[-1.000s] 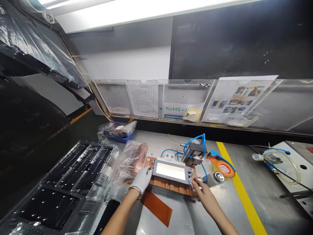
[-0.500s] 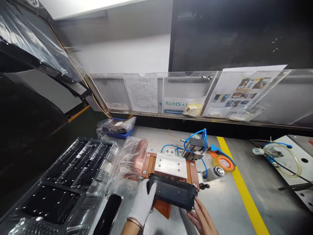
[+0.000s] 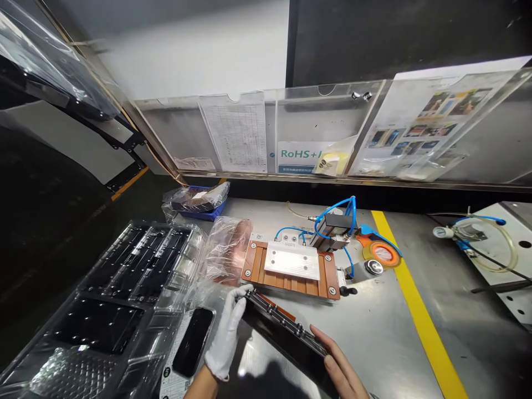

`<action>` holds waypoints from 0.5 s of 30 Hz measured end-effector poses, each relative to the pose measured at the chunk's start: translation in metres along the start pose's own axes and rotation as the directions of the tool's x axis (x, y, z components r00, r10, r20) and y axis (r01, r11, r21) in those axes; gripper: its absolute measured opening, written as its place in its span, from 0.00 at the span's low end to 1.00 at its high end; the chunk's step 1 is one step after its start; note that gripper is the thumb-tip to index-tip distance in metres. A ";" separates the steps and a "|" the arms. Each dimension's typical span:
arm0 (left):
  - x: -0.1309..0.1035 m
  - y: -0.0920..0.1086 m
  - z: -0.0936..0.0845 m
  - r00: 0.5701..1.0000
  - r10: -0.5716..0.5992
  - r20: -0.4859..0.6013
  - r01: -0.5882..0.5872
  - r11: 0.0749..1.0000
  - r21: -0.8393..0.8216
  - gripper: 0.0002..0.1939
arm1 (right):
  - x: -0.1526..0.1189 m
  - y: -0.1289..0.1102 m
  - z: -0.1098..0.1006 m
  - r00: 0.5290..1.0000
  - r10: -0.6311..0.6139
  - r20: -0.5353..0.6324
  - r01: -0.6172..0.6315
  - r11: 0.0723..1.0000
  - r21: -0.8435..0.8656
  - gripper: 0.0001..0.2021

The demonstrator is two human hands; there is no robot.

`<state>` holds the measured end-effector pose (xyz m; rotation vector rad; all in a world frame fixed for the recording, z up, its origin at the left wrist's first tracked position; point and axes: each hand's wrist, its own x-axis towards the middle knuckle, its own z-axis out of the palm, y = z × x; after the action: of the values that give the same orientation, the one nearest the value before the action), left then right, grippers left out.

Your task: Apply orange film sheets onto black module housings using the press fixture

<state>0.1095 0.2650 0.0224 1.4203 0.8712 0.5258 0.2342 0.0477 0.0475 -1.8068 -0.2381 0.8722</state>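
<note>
A long black frame-like part (image 3: pixel 282 341) is held at both ends, tilted so its edge with small clips faces up. My left hand (image 3: pixel 228 332), in a white glove, grips its upper left end with the fingertips. My right hand (image 3: pixel 338 363), bare, holds the right end between thumb and fingers. Just beyond the part lies the orange-brown fixture (image 3: pixel 257 260) with a silver plate (image 3: pixel 292 262) on top. A piece of orange film (image 3: pixel 282 308) shows partly behind the part.
Clear trays (image 3: pixel 155 327) with black parts fill the left, beside a phone (image 3: pixel 193 342). Behind are a wrapped copper-coloured roll (image 3: pixel 230 249), a blue bin (image 3: pixel 203 213) and a cylinder with blue hoses (image 3: pixel 334 227). Right are a tape roll (image 3: pixel 384 254), yellow floor-like stripe (image 3: pixel 415 307) and white machine (image 3: pixel 499 266).
Both hands have drawn the black part back from the fixture towards me and turned it on edge. The fixture's grooved front now shows. The camera view has shifted a little.
</note>
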 end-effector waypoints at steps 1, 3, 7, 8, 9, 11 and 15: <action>0.000 0.003 -0.005 0.997 0.078 -0.014 -0.076 0.991 0.111 0.18 | -0.002 -0.002 0.000 1.000 -0.030 -0.010 0.029 0.998 -0.048 0.29; -0.002 0.016 -0.011 0.947 0.322 0.006 -0.297 0.867 0.400 0.19 | -0.003 -0.004 0.000 0.994 -0.101 -0.045 0.093 0.984 -0.155 0.27; -0.019 0.052 0.004 0.712 0.411 0.570 -0.701 0.469 0.537 0.09 | 0.001 -0.003 0.003 0.983 -0.167 -0.070 0.139 0.944 -0.299 0.26; -0.024 0.055 0.014 0.646 0.340 0.684 -0.757 0.402 0.515 0.08 | 0.002 -0.002 0.005 0.983 -0.174 -0.066 0.146 0.941 -0.306 0.25; -0.029 0.056 0.026 0.585 0.265 0.767 -0.801 0.337 0.495 0.09 | 0.003 -0.001 0.007 0.982 -0.179 -0.063 0.152 0.940 -0.307 0.25; -0.036 0.047 0.051 0.520 0.125 0.845 -0.844 0.227 0.486 0.09 | 0.004 0.001 0.011 0.981 -0.186 -0.057 0.160 0.937 -0.309 0.25; -0.039 0.021 0.088 0.536 -0.084 0.840 -0.816 0.205 0.541 0.04 | 0.003 0.000 0.016 0.978 -0.201 -0.048 0.174 0.928 -0.330 0.24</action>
<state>0.1585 0.1823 0.0449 2.7858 -0.1108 -0.3816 0.2252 0.0612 0.0438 -2.0791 -0.5198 0.6483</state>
